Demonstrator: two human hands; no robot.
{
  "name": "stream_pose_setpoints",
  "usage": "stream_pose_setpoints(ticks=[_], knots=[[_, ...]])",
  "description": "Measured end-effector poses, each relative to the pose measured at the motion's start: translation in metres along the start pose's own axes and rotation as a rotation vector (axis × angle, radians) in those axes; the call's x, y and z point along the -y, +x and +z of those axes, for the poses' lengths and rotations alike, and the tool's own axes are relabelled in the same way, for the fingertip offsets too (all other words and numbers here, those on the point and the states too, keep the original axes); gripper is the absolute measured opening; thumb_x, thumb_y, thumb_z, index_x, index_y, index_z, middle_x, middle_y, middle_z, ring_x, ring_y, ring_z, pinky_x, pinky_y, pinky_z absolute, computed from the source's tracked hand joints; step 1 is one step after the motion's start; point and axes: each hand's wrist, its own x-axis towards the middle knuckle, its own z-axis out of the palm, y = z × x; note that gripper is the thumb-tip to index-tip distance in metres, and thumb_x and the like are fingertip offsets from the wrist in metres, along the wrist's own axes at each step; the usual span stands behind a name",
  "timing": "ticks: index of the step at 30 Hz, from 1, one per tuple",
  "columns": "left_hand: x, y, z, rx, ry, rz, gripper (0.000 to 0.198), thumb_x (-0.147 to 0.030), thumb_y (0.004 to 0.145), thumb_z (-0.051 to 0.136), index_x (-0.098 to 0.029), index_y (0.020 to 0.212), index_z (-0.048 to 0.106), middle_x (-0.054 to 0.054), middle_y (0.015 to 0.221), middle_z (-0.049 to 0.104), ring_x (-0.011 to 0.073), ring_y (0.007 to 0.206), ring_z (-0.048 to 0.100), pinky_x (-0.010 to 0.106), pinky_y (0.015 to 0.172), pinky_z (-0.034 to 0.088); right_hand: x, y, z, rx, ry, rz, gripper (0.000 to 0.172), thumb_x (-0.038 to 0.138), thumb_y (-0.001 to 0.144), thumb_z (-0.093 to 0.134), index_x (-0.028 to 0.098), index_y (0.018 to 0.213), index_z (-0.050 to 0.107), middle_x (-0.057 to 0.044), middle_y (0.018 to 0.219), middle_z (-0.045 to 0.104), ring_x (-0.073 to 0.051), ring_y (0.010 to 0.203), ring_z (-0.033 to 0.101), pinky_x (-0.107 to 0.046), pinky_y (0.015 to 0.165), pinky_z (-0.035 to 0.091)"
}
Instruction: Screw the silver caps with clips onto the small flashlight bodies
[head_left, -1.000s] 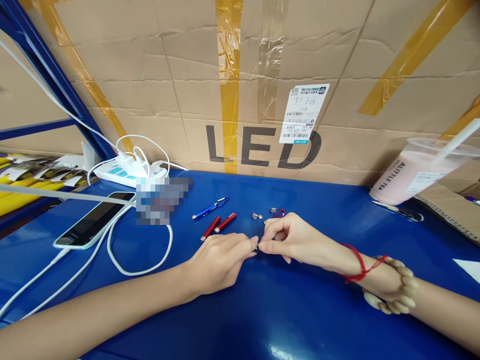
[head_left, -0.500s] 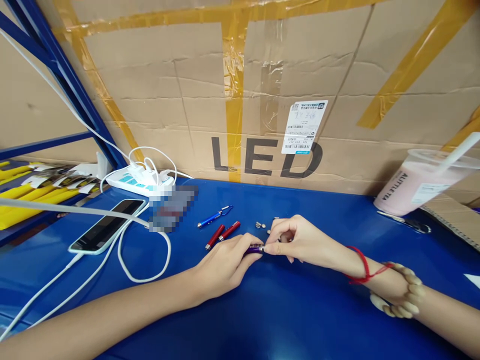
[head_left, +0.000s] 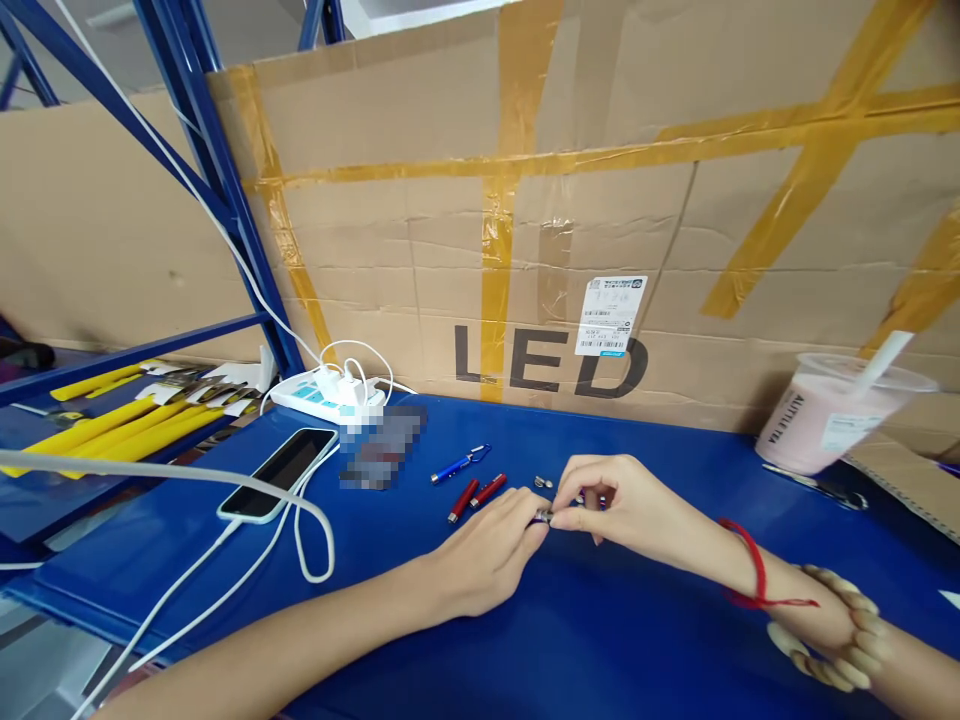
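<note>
My left hand (head_left: pixel 487 555) is closed around a small purple keychain flashlight (head_left: pixel 541 517), holding it low over the blue table (head_left: pixel 600 620). Only its silver end shows beyond the fingers. At that end, my right hand (head_left: pixel 626 500) has thumb and index finger pinched together; whatever is between them is too small to make out. Just behind the hands lie small silver button cells (head_left: pixel 543 482), partly hidden by the right fingers. Two red keychain flashlights (head_left: pixel 463 502) rest beside my left hand. A blue keychain flashlight (head_left: pixel 452 469) with a clip lies behind them.
A charging phone (head_left: pixel 281 474) and looping white cables lie at left, before a power strip (head_left: pixel 330 393). A pink drink cup (head_left: pixel 832 415) stands at right near a dark key-like item (head_left: pixel 814 485). A large cardboard box (head_left: pixel 420 270) walls off the back.
The camera view has tilted up and shifted left, so everything appears lower and further right. Both hands stay together at the purple flashlight, with less of it showing now.
</note>
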Motion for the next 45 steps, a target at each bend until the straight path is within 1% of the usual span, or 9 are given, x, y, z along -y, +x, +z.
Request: stream_pose_setpoints(ticks=[5,9,14,19,27,31,34,37,45], knots=[[-0.001,-0.001,-0.001,-0.027,-0.005,-0.038,0.021,-0.02,0.096,0.024,-0.018,0.088,0.044,0.004,0.083,0.056,0.0148,0.072,0.053,0.026,0.066,0.046,0.003,-0.003,0.005,-0.062,0.037,0.004,0.026,0.039,0.076,0.063,0.014,0.072,0.067,-0.003,0.076,0.061,-0.007,0.046,0.056,-0.02,0.045,0.043],[0.001,-0.003,0.002,-0.029,0.068,0.002,0.02,-0.02,0.094,0.029,-0.017,0.084,0.046,0.002,0.075,0.057,0.0148,0.067,0.055,0.025,0.061,0.044,0.0,-0.009,0.012,-0.073,0.131,0.04,0.028,0.04,0.076,0.063,0.013,0.072,0.065,-0.002,0.073,0.06,-0.007,0.045,0.056,-0.018,0.042,0.044],[0.004,-0.002,0.004,-0.044,0.178,0.072,0.022,-0.021,0.095,0.031,-0.016,0.096,0.052,0.004,0.085,0.062,0.0154,0.073,0.06,0.024,0.063,0.046,-0.007,-0.017,0.016,-0.117,0.142,0.039,0.028,0.041,0.073,0.065,0.012,0.072,0.066,-0.003,0.075,0.06,-0.006,0.045,0.056,-0.017,0.041,0.043],[0.002,-0.001,0.004,-0.074,0.275,0.079,0.025,-0.027,0.095,0.033,-0.017,0.1,0.055,0.003,0.083,0.06,0.0151,0.07,0.059,0.022,0.058,0.045,-0.009,-0.026,0.02,-0.222,0.142,-0.004,0.026,0.039,0.073,0.068,0.013,0.074,0.067,-0.002,0.078,0.059,-0.006,0.046,0.056,-0.017,0.045,0.045],[0.001,-0.002,0.009,-0.036,0.142,0.085,0.018,-0.026,0.096,0.035,-0.017,0.1,0.05,0.003,0.086,0.06,0.0162,0.077,0.058,0.026,0.07,0.045,-0.006,-0.034,0.023,-0.25,0.177,0.038,0.025,0.038,0.071,0.071,0.014,0.073,0.067,-0.002,0.077,0.059,-0.006,0.044,0.057,-0.018,0.042,0.044],[0.006,-0.003,0.006,-0.002,0.164,0.175,0.02,-0.024,0.096,0.031,-0.016,0.095,0.049,0.004,0.084,0.058,0.0163,0.073,0.054,0.028,0.069,0.043,-0.008,-0.036,0.031,-0.311,0.167,-0.055,0.021,0.035,0.073,0.069,0.014,0.072,0.067,-0.003,0.073,0.061,-0.006,0.043,0.055,-0.019,0.042,0.046],[0.01,-0.003,0.002,0.041,0.215,0.278,0.023,-0.021,0.096,0.027,-0.014,0.1,0.048,0.006,0.087,0.057,0.0175,0.078,0.053,0.029,0.072,0.042,-0.009,-0.039,0.035,-0.354,0.111,-0.199,0.014,0.029,0.076,0.068,0.015,0.071,0.068,-0.003,0.07,0.062,-0.007,0.045,0.055,-0.019,0.042,0.048],[0.014,-0.003,0.001,0.029,0.244,0.339,0.024,-0.019,0.096,0.025,-0.013,0.104,0.047,0.007,0.089,0.057,0.0176,0.079,0.052,0.029,0.071,0.042,-0.01,-0.041,0.036,-0.373,0.057,-0.321,0.011,0.024,0.077,0.067,0.015,0.071,0.069,-0.003,0.068,0.062,-0.007,0.046,0.054,-0.017,0.043,0.048],[0.017,-0.004,0.007,-0.112,0.299,0.409,0.026,-0.02,0.097,0.027,-0.011,0.099,0.051,0.004,0.072,0.058,0.015,0.062,0.053,0.026,0.057,0.041,-0.017,-0.039,0.034,-0.348,0.049,-0.28,0.006,0.02,0.076,0.067,0.015,0.073,0.069,-0.002,0.071,0.062,-0.006,0.044,0.055,-0.017,0.043,0.049]])
